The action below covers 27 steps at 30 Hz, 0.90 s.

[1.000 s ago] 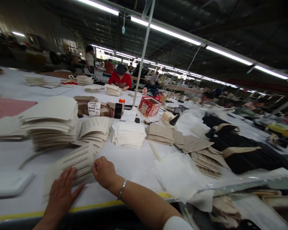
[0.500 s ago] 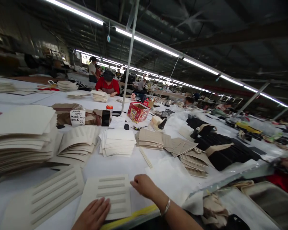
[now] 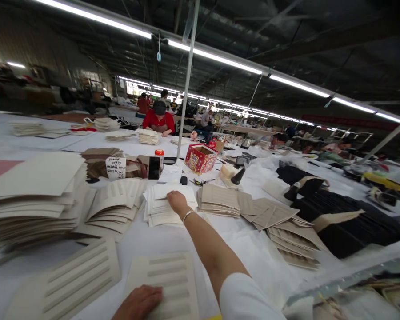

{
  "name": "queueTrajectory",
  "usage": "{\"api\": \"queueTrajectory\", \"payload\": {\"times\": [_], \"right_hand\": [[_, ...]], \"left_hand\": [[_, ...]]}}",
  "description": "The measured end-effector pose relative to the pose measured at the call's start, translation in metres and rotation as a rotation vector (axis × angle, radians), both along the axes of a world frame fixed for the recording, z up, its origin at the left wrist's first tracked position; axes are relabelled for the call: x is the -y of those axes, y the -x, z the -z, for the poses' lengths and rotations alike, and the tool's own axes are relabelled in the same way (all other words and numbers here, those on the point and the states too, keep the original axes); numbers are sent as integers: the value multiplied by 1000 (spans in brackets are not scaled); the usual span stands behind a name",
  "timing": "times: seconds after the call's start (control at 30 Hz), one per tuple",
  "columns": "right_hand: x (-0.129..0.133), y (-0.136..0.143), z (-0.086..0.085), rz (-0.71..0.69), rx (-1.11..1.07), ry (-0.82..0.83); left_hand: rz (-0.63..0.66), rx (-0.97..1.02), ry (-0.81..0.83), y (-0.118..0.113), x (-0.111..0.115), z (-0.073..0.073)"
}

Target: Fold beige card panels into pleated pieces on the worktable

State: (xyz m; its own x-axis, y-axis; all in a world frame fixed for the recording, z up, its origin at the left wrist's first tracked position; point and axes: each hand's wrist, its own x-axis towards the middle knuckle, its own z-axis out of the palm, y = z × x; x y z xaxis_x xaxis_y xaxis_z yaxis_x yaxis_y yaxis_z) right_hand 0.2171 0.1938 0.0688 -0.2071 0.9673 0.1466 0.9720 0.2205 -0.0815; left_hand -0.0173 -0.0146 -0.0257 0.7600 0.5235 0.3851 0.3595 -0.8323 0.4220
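The left hand (image 3: 142, 301) lies unclenched on a striped beige panel (image 3: 178, 278), seemingly steadying it. Well apart, the right hand (image 3: 178, 202) touches the white sheet stack (image 3: 158, 210); its grip is unclear.

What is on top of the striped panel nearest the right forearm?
The left hand lies on that striped panel, at its lower left; the surface beneath is hidden.

By the near edge of our white table (image 3: 160, 242) we see cream panels (image 3: 175, 282) with darker stripes, and farther in a white stack (image 3: 158, 206), a tan stack (image 3: 219, 198), a red box (image 3: 198, 163) with multicoloured print and black fabric (image 3: 333, 200) with beige bands.
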Motion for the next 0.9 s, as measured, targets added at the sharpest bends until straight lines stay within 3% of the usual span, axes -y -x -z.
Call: {"api": "queueTrajectory", "payload": {"times": [0.1,0.2,0.3,0.4,0.47,0.57,0.73,0.9], "right_hand": [[11,-6,-2,8,-8,-7],[53,-2,3,-63,-31,-64],[125,13,21,-262,-86,-85],[196,28,40,-383,-108,10],[228,35,45,-399,-120,85],[249,45,43,-352,-242,178],[250,61,32,-267,-486,247],[244,74,29,-212,-509,283]], "left_hand": [[-193,170,480,-3,-14,-12],[-422,417,990,-11,-25,-27],[-576,621,1240,-16,-24,-41],[-627,632,1389,-15,-9,-49],[-637,590,1446,-12,4,-51],[-623,576,1473,-9,21,-53],[-557,583,1332,-6,36,-56],[-699,541,1080,-3,40,-52]]}}
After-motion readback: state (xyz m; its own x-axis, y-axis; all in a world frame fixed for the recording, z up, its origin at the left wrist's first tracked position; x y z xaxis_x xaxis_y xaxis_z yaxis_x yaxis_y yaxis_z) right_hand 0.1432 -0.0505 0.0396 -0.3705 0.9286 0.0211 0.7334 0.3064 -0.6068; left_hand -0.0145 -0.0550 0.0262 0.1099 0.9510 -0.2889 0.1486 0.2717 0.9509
